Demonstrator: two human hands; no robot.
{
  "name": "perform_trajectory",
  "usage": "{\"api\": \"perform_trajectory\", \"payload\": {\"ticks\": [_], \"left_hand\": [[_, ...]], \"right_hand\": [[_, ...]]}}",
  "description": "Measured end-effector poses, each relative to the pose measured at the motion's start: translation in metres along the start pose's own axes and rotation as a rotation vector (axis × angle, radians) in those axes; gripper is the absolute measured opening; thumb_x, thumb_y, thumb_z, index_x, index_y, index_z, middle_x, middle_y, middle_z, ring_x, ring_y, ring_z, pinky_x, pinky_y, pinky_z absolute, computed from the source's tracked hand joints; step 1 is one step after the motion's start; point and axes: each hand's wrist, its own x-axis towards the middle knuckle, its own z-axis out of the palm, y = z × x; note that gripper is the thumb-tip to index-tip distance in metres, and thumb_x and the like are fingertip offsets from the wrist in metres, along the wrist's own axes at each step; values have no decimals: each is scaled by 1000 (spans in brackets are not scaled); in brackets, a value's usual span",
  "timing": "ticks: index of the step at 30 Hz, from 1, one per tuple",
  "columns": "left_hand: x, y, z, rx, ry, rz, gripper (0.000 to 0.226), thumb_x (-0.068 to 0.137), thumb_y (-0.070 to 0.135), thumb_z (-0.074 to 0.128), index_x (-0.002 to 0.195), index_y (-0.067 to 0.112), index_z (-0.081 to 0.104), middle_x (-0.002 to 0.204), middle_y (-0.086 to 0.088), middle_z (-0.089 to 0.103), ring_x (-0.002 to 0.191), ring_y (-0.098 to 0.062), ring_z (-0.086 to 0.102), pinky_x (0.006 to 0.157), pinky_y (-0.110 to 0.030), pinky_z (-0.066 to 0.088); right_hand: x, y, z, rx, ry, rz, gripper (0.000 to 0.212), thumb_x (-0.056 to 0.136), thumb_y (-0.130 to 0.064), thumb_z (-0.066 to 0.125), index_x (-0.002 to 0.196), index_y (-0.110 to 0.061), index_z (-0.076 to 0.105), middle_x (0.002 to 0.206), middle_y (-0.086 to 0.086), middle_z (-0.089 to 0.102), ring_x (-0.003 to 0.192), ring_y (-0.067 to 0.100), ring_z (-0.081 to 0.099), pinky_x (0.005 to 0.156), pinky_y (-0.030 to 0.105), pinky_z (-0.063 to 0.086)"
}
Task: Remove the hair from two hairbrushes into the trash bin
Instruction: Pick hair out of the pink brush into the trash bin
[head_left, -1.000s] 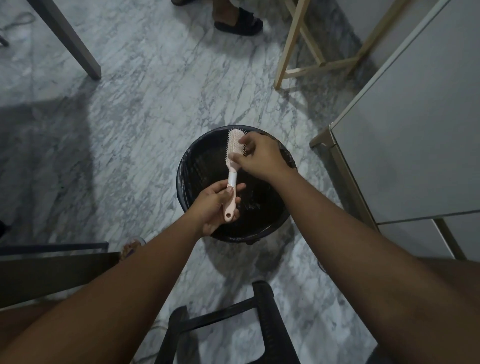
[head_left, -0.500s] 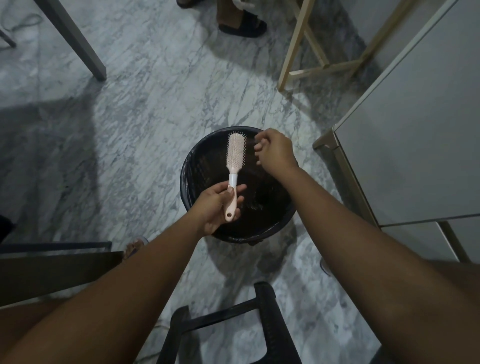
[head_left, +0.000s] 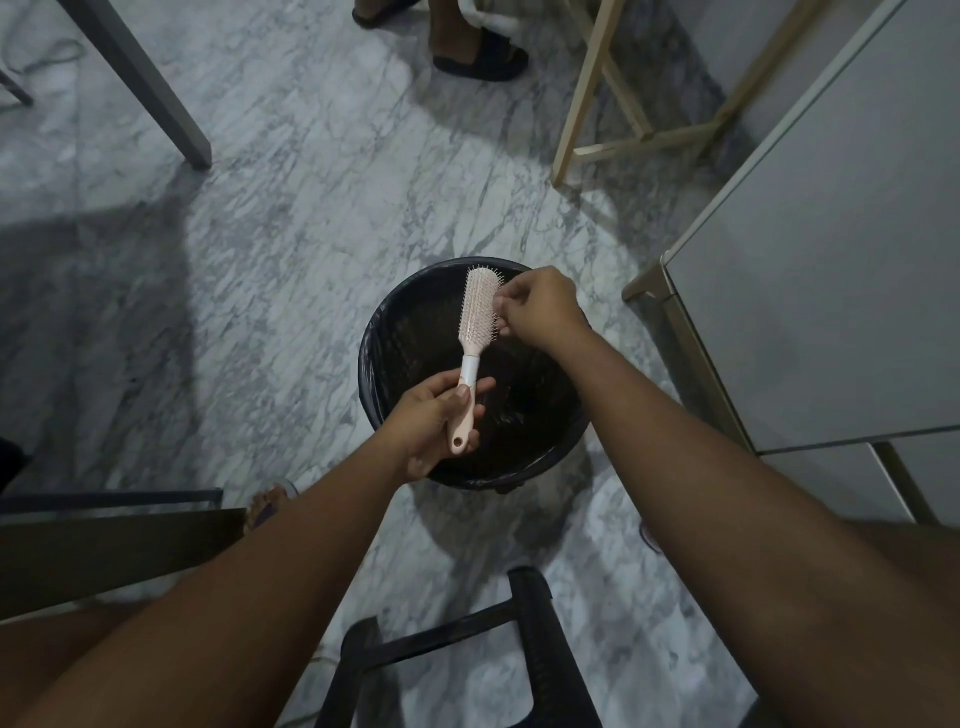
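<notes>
A pink hairbrush (head_left: 475, 312) with a white collar is held upright over a round black trash bin (head_left: 375, 338) lined with a black bag. My left hand (head_left: 431, 426) grips the brush's handle from below. My right hand (head_left: 540, 306) is at the right edge of the brush head, fingers curled, fingertips pinching at hair among the bristles. The strands are too thin to make out. Dark clumps lie at the bottom of the bin. Only one hairbrush is in view.
The bin stands on a grey marble floor. A black plastic stool (head_left: 524, 618) is right below me. A grey cabinet (head_left: 831, 260) fills the right side. Wooden frame legs (head_left: 576, 104), a grey table leg (head_left: 156, 93) and another person's sandalled foot (head_left: 478, 52) lie beyond.
My right hand pulled away from the brush head to the right over the bin, then came back to the head's right edge. My left hand kept the brush nearly still.
</notes>
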Motion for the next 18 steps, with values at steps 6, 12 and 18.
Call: {"api": "perform_trajectory", "payload": {"ticks": [6, 12, 18], "left_hand": [[1, 4, 7, -37, -2, -17, 29, 103, 9, 45, 130, 7, 55, 125, -6, 69, 80, -15, 61, 57, -33, 50], [2, 2, 9, -31, 28, -24, 28, 103, 9, 44, 130, 7, 54, 125, -8, 68, 79, -15, 61, 55, -32, 50], [4, 3, 4, -13, 58, -31, 32, 103, 9, 44, 134, 8, 51, 122, -6, 70, 84, -16, 64, 61, -35, 53]], "right_hand": [[2, 6, 1, 153, 117, 73, 12, 96, -16, 55, 100, -9, 63, 87, 7, 70, 68, 16, 67, 63, 37, 62], [-1, 5, 11, -23, 18, -41, 39, 71, -23, 87, 99, -3, 71, 86, 10, 75, 77, 22, 74, 75, 38, 62], [5, 13, 22, -126, 83, -110, 17, 92, -13, 59, 101, -9, 73, 93, 10, 73, 84, 23, 72, 81, 39, 60]]}}
